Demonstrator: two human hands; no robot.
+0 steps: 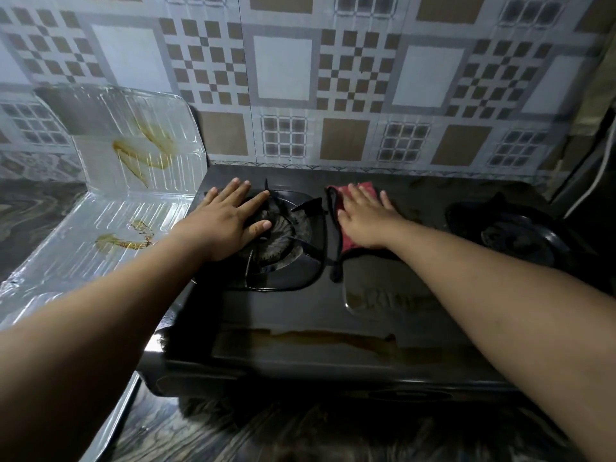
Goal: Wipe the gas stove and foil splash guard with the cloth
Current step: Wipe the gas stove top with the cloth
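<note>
A black two-burner gas stove (300, 315) fills the middle of the view. My left hand (230, 218) lies flat with spread fingers on the left burner grate (286, 235). My right hand (366, 218) presses flat on a red cloth (346, 241) with a dark strap, between the two burners. A brown spill streak (333, 338) runs along the stove's front panel. The foil splash guard (140, 155) stands bent at the stove's left, with brown stains on its upright part and on its lower part.
The right burner (520, 238) sits at the far right of the stove. A patterned tile wall (300, 78) rises behind. The stove stands on a dark marbled counter (233, 435). A white cable (600, 171) hangs at the right edge.
</note>
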